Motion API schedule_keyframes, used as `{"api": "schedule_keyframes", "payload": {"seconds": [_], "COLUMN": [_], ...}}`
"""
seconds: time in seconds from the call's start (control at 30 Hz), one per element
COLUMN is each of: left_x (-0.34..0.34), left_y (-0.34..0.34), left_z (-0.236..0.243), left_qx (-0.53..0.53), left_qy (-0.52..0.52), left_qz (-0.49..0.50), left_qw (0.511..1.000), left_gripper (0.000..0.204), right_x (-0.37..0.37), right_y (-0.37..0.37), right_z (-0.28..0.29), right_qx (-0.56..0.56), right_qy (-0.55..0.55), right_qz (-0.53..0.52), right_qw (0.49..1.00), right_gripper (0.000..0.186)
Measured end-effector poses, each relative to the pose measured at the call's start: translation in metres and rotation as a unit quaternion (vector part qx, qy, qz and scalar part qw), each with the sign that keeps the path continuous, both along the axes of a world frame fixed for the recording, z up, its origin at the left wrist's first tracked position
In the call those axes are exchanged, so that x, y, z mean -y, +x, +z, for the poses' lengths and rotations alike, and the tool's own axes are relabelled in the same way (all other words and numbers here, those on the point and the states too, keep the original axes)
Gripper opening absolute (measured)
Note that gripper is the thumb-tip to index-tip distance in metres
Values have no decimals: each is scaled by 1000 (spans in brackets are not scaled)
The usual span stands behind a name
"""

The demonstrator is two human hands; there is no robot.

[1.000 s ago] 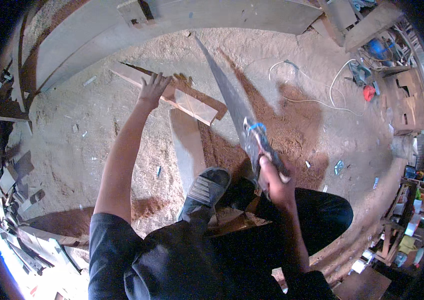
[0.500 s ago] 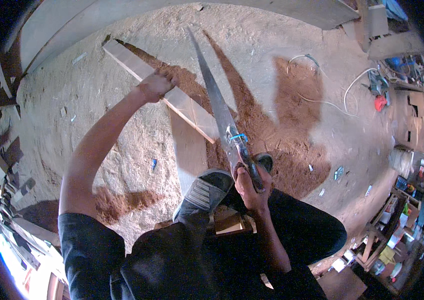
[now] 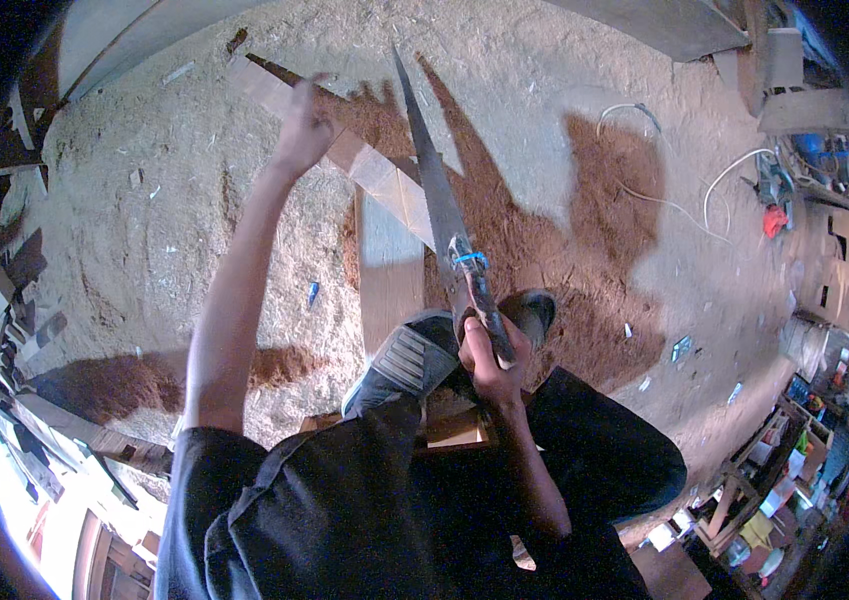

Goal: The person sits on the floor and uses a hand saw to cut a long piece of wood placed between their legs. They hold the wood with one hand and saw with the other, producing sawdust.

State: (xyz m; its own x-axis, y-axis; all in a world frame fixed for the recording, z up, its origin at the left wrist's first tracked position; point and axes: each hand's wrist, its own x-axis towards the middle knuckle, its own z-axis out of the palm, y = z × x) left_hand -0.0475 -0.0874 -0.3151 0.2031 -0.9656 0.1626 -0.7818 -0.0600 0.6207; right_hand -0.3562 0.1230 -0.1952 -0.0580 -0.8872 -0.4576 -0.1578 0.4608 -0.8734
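My right hand point(image 3: 492, 362) is wrapped round the handle of a handsaw point(image 3: 431, 165), its long blade pointing away from me. The blade passes over or beside the near right end of a pale wooden board point(image 3: 381, 176); I cannot tell whether it touches. A pencil-like line crosses the board near that end. Over the board's far half is my left hand point(image 3: 302, 132), fingers apart, appearing lifted off the wood. Beneath the board's near end lies a wider plank point(image 3: 391, 285), with my shoe point(image 3: 412, 355) at its near end.
Sawdust and dirt cover the ground point(image 3: 224, 230). A small blue object point(image 3: 313, 293) lies left of the plank. To the right are a pale cable point(image 3: 709, 200), a power tool point(image 3: 772, 190) with a red part, and a wooden crate of odds and ends point(image 3: 744, 490). Wood offcuts point(image 3: 4, 290) are piled at left.
My left hand has let go of the board and moved up and slightly left, its fingers spreading. The saw remains in my right hand, shifted slightly. The whole view has moved a little.
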Motion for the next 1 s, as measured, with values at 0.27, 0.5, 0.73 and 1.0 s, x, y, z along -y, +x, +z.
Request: {"api": "schedule_keyframes", "payload": {"seconds": [0.27,0.5,0.73,1.0], "left_x": [12,18,25,26], "left_y": [-15,-34,-26,-35], "left_z": [-68,-37,-46,-37], "left_qx": [-310,-226,-231,-228], "left_qy": [145,164,167,165], "left_qz": [382,460,457,467], "left_qw": [859,843,842,838], "left_gripper": [91,85,82,80], "right_x": [-5,1,25,3], "right_y": [26,32,47,32], "right_z": [-18,-20,6,8], "right_qx": [-33,-3,52,56], "right_qy": [-65,-50,-2,69], "right_qz": [-5,-13,-20,-66], "right_qw": [997,999,998,994], "right_gripper": [7,6,10,10]}}
